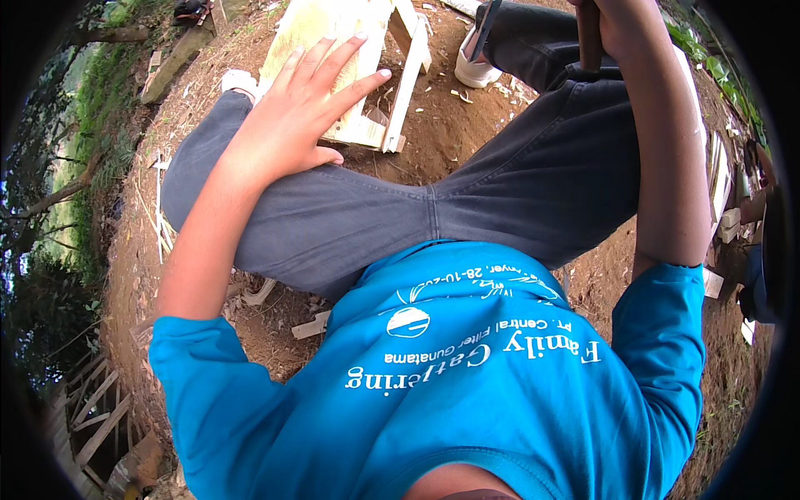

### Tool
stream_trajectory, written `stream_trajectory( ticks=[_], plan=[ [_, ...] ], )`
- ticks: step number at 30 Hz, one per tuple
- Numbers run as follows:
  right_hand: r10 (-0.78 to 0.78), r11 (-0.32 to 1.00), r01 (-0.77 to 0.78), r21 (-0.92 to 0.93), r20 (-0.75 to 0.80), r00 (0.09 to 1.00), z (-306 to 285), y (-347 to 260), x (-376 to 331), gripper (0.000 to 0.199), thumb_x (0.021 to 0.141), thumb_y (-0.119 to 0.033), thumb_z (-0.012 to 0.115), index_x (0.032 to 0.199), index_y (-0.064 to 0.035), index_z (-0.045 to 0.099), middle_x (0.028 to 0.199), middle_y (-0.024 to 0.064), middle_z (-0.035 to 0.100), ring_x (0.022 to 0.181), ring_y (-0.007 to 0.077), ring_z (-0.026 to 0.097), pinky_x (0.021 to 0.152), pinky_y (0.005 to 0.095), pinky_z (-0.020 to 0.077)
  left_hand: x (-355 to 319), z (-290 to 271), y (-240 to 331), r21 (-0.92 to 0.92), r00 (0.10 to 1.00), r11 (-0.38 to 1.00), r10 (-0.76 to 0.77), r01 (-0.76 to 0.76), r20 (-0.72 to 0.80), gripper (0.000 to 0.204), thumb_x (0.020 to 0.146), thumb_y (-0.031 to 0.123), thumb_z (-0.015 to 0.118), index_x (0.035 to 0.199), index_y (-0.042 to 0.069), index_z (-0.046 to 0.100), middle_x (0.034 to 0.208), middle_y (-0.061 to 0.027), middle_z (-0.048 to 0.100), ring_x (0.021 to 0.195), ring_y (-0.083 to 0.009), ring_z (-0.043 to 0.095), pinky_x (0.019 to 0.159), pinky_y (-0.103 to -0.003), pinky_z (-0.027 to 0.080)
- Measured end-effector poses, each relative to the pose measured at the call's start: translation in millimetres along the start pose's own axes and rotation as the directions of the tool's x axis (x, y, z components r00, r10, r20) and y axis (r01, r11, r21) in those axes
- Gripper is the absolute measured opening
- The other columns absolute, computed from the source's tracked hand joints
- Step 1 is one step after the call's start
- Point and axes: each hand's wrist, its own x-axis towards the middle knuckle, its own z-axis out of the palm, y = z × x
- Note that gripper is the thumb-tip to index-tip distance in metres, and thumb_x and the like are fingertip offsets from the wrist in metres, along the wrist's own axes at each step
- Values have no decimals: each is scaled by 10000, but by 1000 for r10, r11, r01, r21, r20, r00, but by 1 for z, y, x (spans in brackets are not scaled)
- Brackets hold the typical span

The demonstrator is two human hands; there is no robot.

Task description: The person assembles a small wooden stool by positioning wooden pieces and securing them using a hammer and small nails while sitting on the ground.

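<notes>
My left hand (pixel 304 108) is spread flat, palm down, over a pale wooden piece (pixel 367 125) that looks like a small bench or stool. Its fingers point away from me and its thumb lies by my left thigh; whether the palm presses on the wood, I cannot tell. At the top edge, my right hand (pixel 627 29) is closed round a brown handle (pixel 589 37), whose lower end points down toward my right knee. The other end of that tool is out of view. A narrow dark strip (pixel 487 29) shows beside my right foot; its kind is unclear.
I sit with legs apart on brown soil (pixel 442 125) strewn with wood chips. A pale slanted leg (pixel 405 87) stands at the wooden piece's right side. Small wood blocks (pixel 730 223) lie at the right, near a partly visible person (pixel 757 275). Thick greenery (pixel 92 108) borders the left.
</notes>
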Motion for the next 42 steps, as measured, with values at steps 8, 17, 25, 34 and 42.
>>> stream_trajectory(
  ticks=[8,17,25,34,42],
  plan=[
    [6,999,-7,-32,-40,999,10,4,-1,299,1044,-324,619,1059,-31,678,705,-26,613,491,6,474,417,170,345,54,4,-49,51,775,780,610,-624,164,804,658,704,781,1048,18,630,1337,-159,565,1441,-350,390,1277,-535,245],
    [-2,1000,2,-1,-21,1000,4,7,2,299,1039,-319,628,1075,-24,658,758,-8,646,502,-1,486,417,166,359,97,29,-47,-86,691,694,720,-715,67,737,867,728,528,623,33,567,693,-102,570,790,-312,544,817,-404,460],
    [-54,998,54,-12,-34,998,13,14,2,307,1039,-317,629,1094,-16,644,826,24,676,508,1,488,410,163,354,103,30,-54,-47,951,969,247,-243,186,758,987,623,457,573,2,582,581,-183,563,649,-415,605,731,-488,493],
    [73,997,-67,-34,232,970,28,15,-8,294,1046,-285,615,1158,-14,625,841,47,677,509,12,511,411,172,375,102,1,-60,-86,952,965,-225,247,210,743,1002,620,418,749,2,743,814,-274,705,829,-471,688,786,-534,547],
    [-29,966,-104,238,497,867,66,63,-3,271,1032,-195,658,1179,-6,532,960,41,639,845,114,646,821,278,543,108,22,-73,-272,951,912,-301,308,69,616,1000,582,467,958,41,758,962,-239,729,933,-439,692,850,-500,540]
  ],
)
